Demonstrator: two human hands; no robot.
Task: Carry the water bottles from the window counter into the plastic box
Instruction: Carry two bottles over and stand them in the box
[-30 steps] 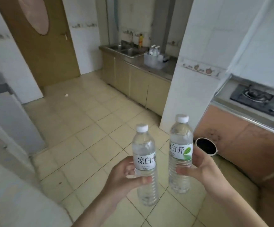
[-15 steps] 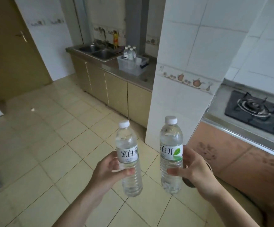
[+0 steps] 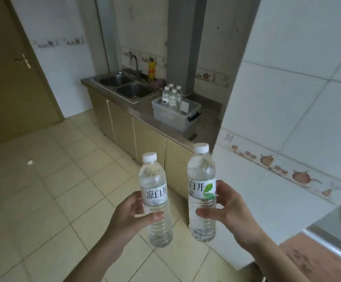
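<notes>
Plastic box (image 3: 170, 117) sits on the counter (image 3: 145, 107) by the sink (image 3: 124, 86), well ahead, w/ four bottles (image 3: 172, 96) standing at its back. Left hand (image 3: 131, 216) wraps one bottle (image 3: 155, 198), right hand (image 3: 232, 210) wraps the other bottle (image 3: 201, 192), both upright. Best approach imo: keep them upright, lower into the box's free front part. Box floor hard to make out; window counter not in view.

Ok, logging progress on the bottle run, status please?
Left hand and right hand each grip one upright water bottle. Plastic box ahead on counter, four bottles inside. Tiled floor between looks passable.
</notes>
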